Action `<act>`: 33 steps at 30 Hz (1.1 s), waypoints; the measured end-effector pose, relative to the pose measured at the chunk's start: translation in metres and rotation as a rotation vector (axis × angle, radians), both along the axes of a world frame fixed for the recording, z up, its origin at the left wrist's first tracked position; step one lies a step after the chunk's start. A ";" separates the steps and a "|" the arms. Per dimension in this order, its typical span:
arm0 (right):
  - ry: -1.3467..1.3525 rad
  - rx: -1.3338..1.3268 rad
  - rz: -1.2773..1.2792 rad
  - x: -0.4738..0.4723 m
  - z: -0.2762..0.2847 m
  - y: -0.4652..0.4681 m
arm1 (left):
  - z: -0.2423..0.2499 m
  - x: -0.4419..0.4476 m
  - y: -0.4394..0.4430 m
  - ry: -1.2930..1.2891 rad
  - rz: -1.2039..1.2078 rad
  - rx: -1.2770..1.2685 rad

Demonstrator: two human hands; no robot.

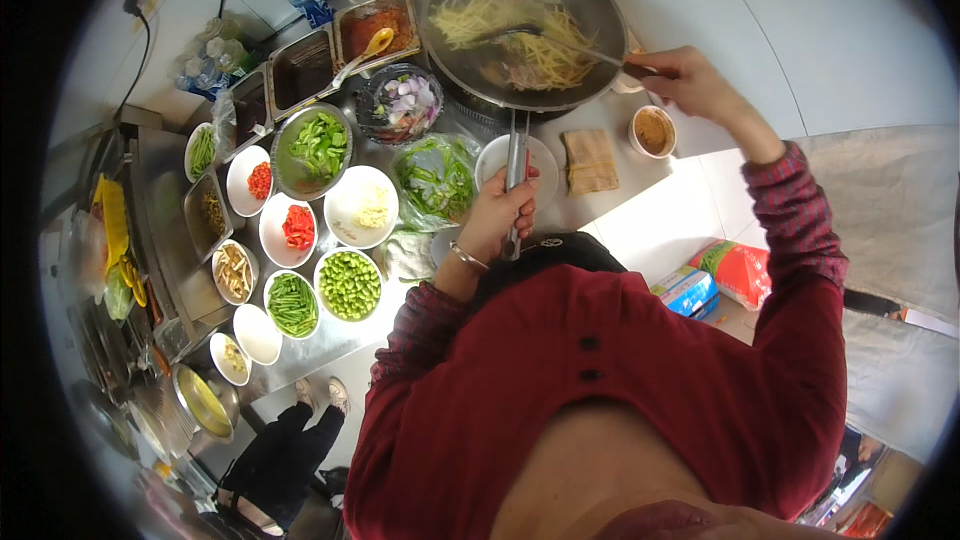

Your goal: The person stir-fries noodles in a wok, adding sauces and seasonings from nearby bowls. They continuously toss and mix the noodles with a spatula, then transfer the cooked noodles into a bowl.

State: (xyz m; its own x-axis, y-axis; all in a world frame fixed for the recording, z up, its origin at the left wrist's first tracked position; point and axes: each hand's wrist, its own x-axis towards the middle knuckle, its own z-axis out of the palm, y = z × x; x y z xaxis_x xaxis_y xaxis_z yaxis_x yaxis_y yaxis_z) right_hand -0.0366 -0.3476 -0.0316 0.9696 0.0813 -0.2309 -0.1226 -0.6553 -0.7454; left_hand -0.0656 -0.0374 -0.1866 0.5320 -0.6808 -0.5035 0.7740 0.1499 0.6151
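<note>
A steel wok (517,86) sits at the top centre, with thin pale-yellow strips (559,52) and some browner bits inside. My left hand (499,214), a bangle on its wrist, grips the wok's metal handle (517,157). At the wok's right rim my right hand (686,82) holds a ladle or spatula (581,51) by its dark grip; the tool's far end lies among the strips. Under the handle stands a white bowl (545,172). Right of it lie a folded brown cloth (591,161) and a small tub of brown seasoning (652,131).
Left of the wok stand bowls of green beans (350,284), chopped red pepper (298,228), minced garlic (370,208) and sliced green pepper (319,139), plus sauce trays (301,73). A person in dark trousers (281,457) stands at lower left. Bags and boxes (686,292) lie at right.
</note>
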 end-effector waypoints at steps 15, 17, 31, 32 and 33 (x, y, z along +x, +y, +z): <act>-0.241 -0.584 0.073 0.066 0.016 -0.010 | -0.005 -0.001 0.000 0.004 0.014 -0.027; 0.279 -0.332 -0.106 0.043 0.062 -0.035 | -0.004 -0.003 -0.001 -0.003 0.023 -0.022; -0.324 -0.157 0.104 -0.031 -0.069 -0.033 | 0.007 -0.009 -0.005 -0.059 0.037 0.064; -0.163 -0.047 0.048 -0.038 -0.084 -0.033 | 0.008 -0.007 -0.004 -0.063 0.034 0.071; -0.059 0.117 0.033 -0.046 -0.095 -0.037 | 0.009 -0.007 -0.002 -0.057 0.017 0.088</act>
